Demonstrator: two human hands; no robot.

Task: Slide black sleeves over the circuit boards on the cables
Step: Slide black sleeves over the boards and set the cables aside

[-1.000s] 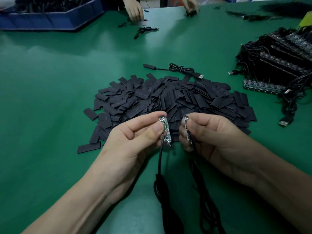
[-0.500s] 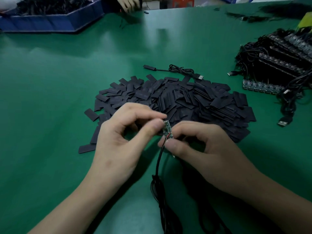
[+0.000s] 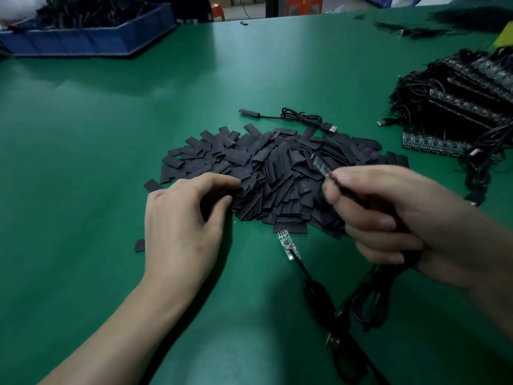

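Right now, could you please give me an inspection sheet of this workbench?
Surface: green table, no damage seen.
Job's things: pile of black sleeves at centre; one bare board lying in front of it; a second board, blurred, sticking out of the right hand.
Clutter: stray sleeves left of the pile.
Hands: left hand fingers at the pile's near edge, grip unclear; right hand grips a cable.
Cables: sleeved cable behind the pile; stacked cables far right.
Surroundings: blue bin far left.
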